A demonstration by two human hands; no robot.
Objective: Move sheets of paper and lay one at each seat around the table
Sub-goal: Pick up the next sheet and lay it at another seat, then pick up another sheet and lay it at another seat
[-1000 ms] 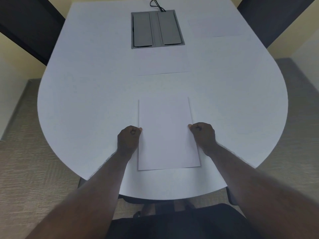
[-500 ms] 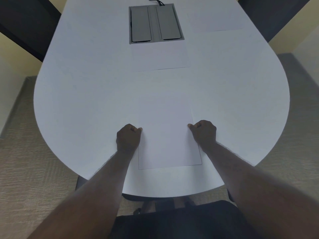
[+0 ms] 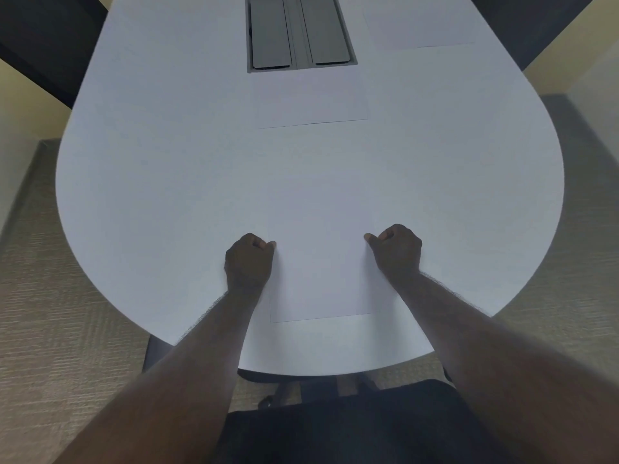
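Head view: you have a sheet of paper [image 3: 320,279] lying flat at the near end of the white table [image 3: 150,195], its near edge just short of the table's rim and above the dark chair seat [image 3: 335,423] below. To finish this step well, I judge you should square the sheet to the rounded table end, let it settle fully flat, then release both sides together and lift straight up so it does not slide or skew. The sheet is almost the same white as the table, so check its faint edges and not its face.

Your left hand [image 3: 249,262] sits at the sheet's left edge and your right hand [image 3: 397,251] at its right edge, both knuckles-up with the fingers curled under into loose fists. Each thumb tip points inward to the paper's edge and seems to pinch it against the curled fingers, though the fingertips themselves are hidden under the hands. Both forearms reach forward from the bottom corners and converge on the sheet, wrists low on the table.

Farther up, a second sheet [image 3: 313,98] lies just below the grey cable box [image 3: 299,31] set into the table, and a third sheet [image 3: 418,25] lies by the far right seat.
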